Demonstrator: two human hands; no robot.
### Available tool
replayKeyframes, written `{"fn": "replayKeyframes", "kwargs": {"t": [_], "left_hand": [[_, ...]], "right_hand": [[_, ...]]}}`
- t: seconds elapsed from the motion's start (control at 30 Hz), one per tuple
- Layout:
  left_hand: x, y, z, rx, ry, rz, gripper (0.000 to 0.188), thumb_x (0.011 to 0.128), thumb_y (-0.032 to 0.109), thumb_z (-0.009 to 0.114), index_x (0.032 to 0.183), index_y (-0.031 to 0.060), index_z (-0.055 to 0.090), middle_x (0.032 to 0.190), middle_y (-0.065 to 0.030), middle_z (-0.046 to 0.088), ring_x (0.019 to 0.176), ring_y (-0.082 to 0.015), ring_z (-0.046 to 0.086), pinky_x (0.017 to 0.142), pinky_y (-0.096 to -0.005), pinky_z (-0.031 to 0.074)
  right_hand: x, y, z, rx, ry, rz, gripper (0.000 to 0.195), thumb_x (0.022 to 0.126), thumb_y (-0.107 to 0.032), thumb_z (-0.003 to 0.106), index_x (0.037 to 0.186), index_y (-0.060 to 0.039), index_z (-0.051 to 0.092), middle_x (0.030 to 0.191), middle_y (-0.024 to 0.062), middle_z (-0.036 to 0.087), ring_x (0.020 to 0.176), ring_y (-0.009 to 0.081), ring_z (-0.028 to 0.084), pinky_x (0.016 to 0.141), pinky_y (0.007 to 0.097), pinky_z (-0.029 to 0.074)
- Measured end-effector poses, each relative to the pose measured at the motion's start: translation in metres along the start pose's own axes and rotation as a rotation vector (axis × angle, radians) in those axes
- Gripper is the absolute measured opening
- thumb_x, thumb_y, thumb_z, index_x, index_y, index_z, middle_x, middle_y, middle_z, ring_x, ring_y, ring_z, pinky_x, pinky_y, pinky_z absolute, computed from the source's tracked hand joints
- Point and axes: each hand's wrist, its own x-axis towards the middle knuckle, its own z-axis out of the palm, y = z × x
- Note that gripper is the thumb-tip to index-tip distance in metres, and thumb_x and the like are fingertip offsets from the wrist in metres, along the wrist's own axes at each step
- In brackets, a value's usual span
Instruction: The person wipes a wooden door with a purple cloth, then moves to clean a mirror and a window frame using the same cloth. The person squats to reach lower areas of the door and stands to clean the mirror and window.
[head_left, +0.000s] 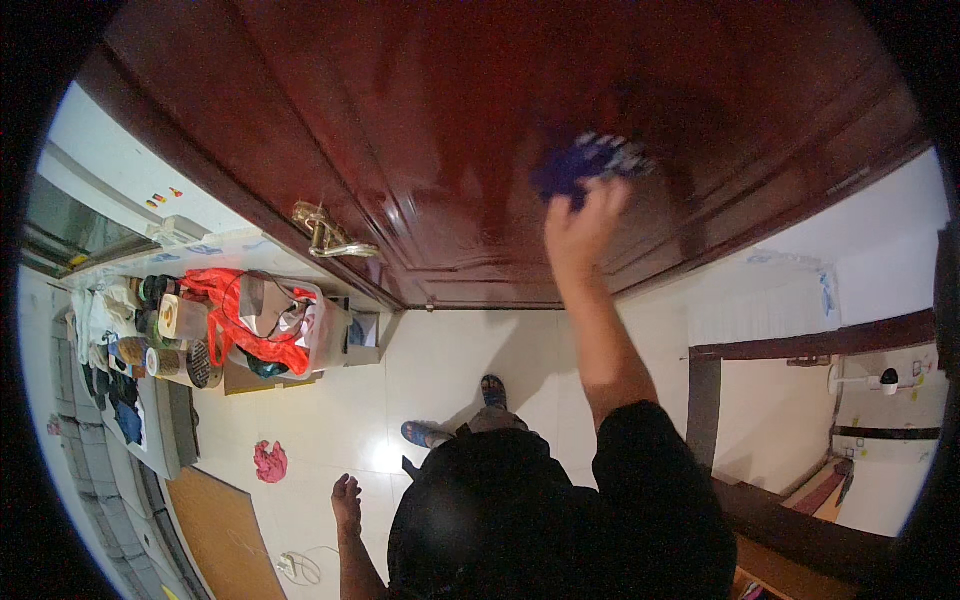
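A glossy dark red panelled door (465, 172) fills the upper part of the head view. Against its right half, my right hand (589, 225) presses a purple cloth (574, 169) with a grey-white patterned part; hand and cloth are blurred. My left hand (346, 491) hangs low at my left side with its fingers loosely curled and holds nothing. A brass-coloured lever handle (330, 236) is fixed near the door's left edge, away from both hands.
At left, a clear plastic bin (326, 337) holds a red bag, beside jars (180, 319) and other items. A crumpled pink cloth (270, 461) and a white cable (300, 568) lie on the tiled floor (442, 345). A doorway with a dark frame (703, 420) stands at right.
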Motion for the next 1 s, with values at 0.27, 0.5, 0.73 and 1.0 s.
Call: {"fn": "replayKeyframes", "kwargs": {"t": [0.27,0.5,0.73,1.0], "left_hand": [[0.011,-0.096,-0.028,0.304,-0.145,-0.114,0.051,0.088,0.038,0.061,0.123,0.0016,0.052,0.088,-0.007,0.063,0.066,-0.0161,0.058,0.049,-0.0282,0.042],[0.003,-0.093,-0.044,0.238,-0.161,-0.227,0.038,0.089,0.032,0.059,0.116,0.0058,0.055,0.088,-0.0053,0.062,0.065,-0.0157,0.059,0.047,-0.027,0.042],[0.011,-0.024,-0.014,0.022,-0.029,-0.102,0.042,0.09,0.033,0.058,0.122,0.0055,0.052,0.09,-0.0028,0.061,0.075,-0.0132,0.057,0.057,-0.0267,0.043],[0.005,-0.069,-0.013,0.206,-0.121,-0.13,0.046,0.088,0.033,0.061,0.121,0.0029,0.053,0.089,-0.0061,0.062,0.067,-0.0138,0.057,0.046,-0.0239,0.04]], "right_hand": [[-0.084,0.012,0.036,0.009,-0.234,0.606,0.036,0.084,-0.021,0.063,0.099,0.0063,0.046,0.093,0.0259,0.054,0.087,0.039,0.056,0.079,0.043,0.043],[-0.033,-0.026,0.028,0.287,0.013,0.793,0.045,0.086,-0.028,0.067,0.106,0.006,0.044,0.094,0.0176,0.054,0.086,0.0263,0.052,0.082,0.0371,0.042],[-0.05,-0.005,0.031,0.41,-0.042,0.765,0.038,0.086,-0.02,0.068,0.104,0.0019,0.043,0.1,0.0129,0.054,0.091,0.0219,0.052,0.086,0.0339,0.041],[-0.046,-0.007,0.034,0.469,0.024,0.745,0.037,0.085,-0.018,0.067,0.107,0.0009,0.044,0.102,0.0121,0.054,0.093,0.0211,0.052,0.086,0.033,0.041]]}}
